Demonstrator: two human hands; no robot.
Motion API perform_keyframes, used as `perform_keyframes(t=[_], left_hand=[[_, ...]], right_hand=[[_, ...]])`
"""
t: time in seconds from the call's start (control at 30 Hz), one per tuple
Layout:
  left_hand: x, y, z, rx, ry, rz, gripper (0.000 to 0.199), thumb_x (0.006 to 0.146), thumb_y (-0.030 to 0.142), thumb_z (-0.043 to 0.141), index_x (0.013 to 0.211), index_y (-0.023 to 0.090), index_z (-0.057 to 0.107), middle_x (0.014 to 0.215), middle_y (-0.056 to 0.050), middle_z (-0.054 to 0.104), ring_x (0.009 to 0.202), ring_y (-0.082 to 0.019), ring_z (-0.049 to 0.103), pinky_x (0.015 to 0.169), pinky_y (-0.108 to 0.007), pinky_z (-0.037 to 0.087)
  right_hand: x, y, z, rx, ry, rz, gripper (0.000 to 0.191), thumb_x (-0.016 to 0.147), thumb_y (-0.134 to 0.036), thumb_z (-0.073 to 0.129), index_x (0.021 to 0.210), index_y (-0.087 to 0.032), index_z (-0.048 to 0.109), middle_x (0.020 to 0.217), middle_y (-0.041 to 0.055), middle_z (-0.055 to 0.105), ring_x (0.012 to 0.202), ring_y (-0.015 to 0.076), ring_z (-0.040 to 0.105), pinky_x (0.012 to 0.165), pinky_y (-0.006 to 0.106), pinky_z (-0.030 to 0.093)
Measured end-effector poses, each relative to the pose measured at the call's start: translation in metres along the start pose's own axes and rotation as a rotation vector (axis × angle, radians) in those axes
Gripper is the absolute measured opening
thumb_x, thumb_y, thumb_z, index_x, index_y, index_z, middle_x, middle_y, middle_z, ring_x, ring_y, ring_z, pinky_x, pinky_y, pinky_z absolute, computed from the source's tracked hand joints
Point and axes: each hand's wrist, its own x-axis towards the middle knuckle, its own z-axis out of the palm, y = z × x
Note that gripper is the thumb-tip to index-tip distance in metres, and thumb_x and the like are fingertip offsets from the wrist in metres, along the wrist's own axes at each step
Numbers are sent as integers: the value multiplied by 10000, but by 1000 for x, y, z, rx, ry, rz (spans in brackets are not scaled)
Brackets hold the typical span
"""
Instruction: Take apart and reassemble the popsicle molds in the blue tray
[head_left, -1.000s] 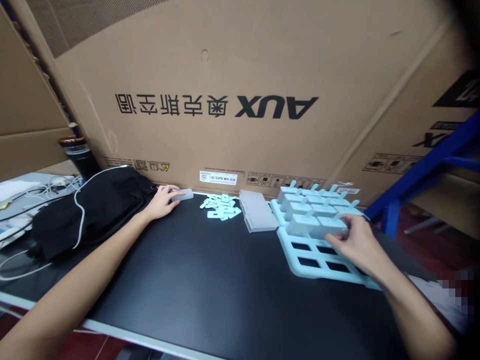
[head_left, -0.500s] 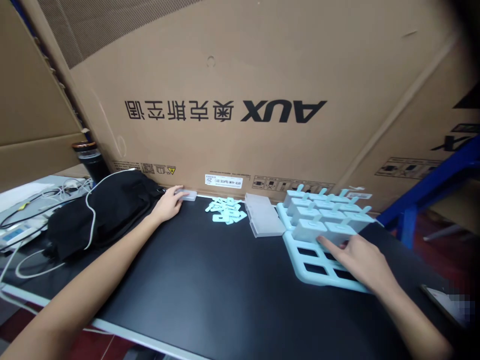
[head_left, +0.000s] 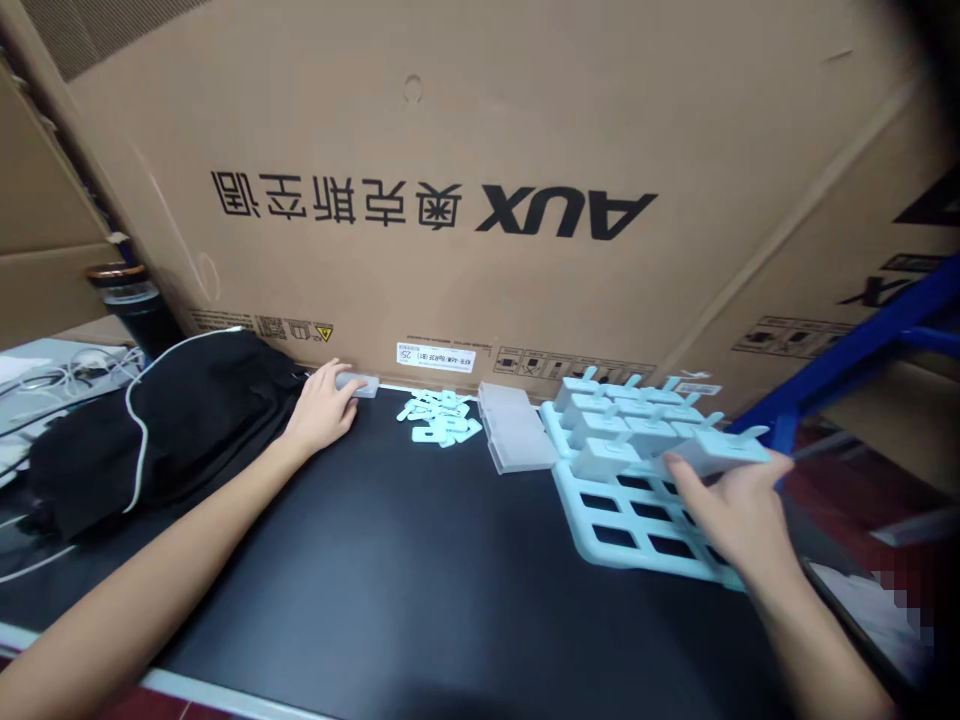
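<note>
My right hand point(head_left: 739, 505) is closed round a popsicle mold point(head_left: 724, 452), translucent with a light-blue lid and stick handle, tilted above the near rows of the light-blue rack point(head_left: 592, 540). Several more popsicle molds point(head_left: 604, 455) stand upright in the rack's back rows; the front slots show dark openings. Far to the left, my left hand point(head_left: 324, 408) has its fingers around the end of a translucent mold cup point(head_left: 358, 385) lying on the black table. Part of that cup is hidden by the fingers.
A pile of light-blue lid pieces point(head_left: 441, 418) and a group of translucent mold cups point(head_left: 517, 430) lie between my hands. A black bag point(head_left: 172, 430) with a white cable is at left, a dark bottle point(head_left: 139, 310) behind it. A large cardboard box point(head_left: 450, 280) stands along the back.
My right hand has raised a popsicle mold out of the rack's near row and moved it up and right. My left hand stays at the mold cup. The view has shifted slightly.
</note>
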Motion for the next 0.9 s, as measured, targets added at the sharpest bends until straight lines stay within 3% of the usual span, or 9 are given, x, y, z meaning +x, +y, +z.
perform_keyframes(t=[0.1,0.2,0.23,0.37,0.47,0.6,0.8,0.9], left_hand=[[-1,19,-1,-16,-10,35,300,873,229,482,1144,228,611,1337,-120,464,1347,-329,355,1102,-520,335],[-1,33,-1,2,-41,43,287,881,247,475,1132,221,612,1328,-120,477,1361,-325,343,1123,-516,302],[-1,35,-1,30,-40,17,290,882,260,475,1135,213,609,1333,-127,473,1372,-332,327,1128,-527,286],[-2,31,-1,147,-20,-188,365,876,344,487,1175,154,576,1360,-182,447,1386,-385,285,1116,-579,262],[-3,24,1,149,-92,-280,429,888,391,466,1220,133,549,1369,-200,448,1324,-383,384,1068,-541,349],[-4,20,4,111,-171,-310,470,912,400,418,1297,142,496,1409,-190,430,1260,-341,474,1013,-480,428],[-2,27,2,187,-78,-255,453,900,388,440,1274,143,515,1458,-177,396,1421,-355,257,1107,-523,310],[-2,29,1,199,-62,-235,452,904,381,433,1280,144,510,1473,-169,380,1437,-360,219,1122,-528,279]], right_hand=[[-5,-26,-24,17,49,-77,744,690,-576,486,1254,-153,250,1246,269,459,1066,432,581,825,468,465],[-9,-78,-42,-7,-44,-171,738,702,-551,474,1248,-123,223,919,197,570,771,373,623,668,459,466],[-9,-99,-43,-35,-98,-262,672,743,-511,435,1245,-115,231,832,162,575,694,336,607,636,437,456],[-6,-180,-16,-377,-369,-766,445,803,-350,406,1188,-129,360,906,168,608,754,313,612,625,385,426],[1,-220,17,-625,-487,-918,517,801,-322,440,1270,-115,375,1008,206,610,865,339,624,656,387,434],[13,-247,40,-700,-570,-981,647,799,-527,455,1301,-122,406,1014,199,632,880,349,627,667,404,448],[15,-270,42,-744,-597,-1152,648,779,-601,444,1244,-154,510,1094,193,627,897,331,624,664,392,438],[10,-276,46,-772,-582,-1203,589,795,-569,449,1169,-136,589,1009,189,662,874,332,636,664,388,429]])
